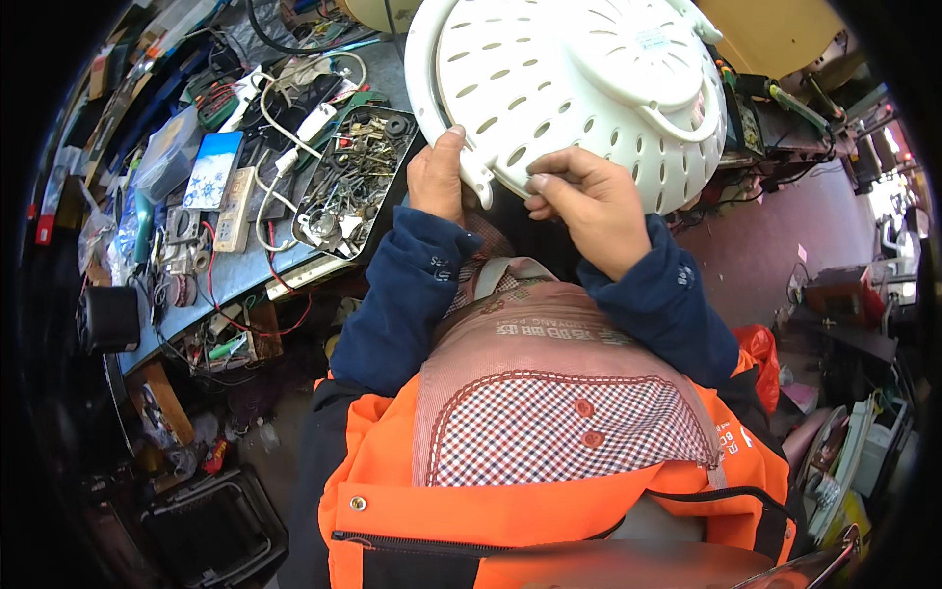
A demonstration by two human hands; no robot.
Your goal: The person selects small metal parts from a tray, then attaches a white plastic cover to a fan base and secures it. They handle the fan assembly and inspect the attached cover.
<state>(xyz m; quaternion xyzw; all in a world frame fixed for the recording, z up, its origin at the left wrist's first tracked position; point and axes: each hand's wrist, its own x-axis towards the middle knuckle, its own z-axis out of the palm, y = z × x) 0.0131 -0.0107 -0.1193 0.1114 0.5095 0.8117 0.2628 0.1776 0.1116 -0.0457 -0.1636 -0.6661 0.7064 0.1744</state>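
Head view, looking down: the largest thing is the person's orange jacket [549, 510] with a checked apron bib [569, 432] filling the lower middle of the frame, dark blue sleeves [402, 294] rising from it. Next in size is a white perforated plastic tub [569, 88], round and slotted, tilted on edge in the upper middle, its handle loop toward the upper right. To its left, a cluttered grey workbench [235, 270] runs down the left of the frame, strewn with wires and tools. On it sits a dark tray of small metal parts [348, 182], just left of the tub's lower rim. The right hand [589, 201] pinches the tub's lower edge with curled fingertips [542, 183]. The left hand [437, 177] clasps the rim beside it, thumb pressed on the outer face.
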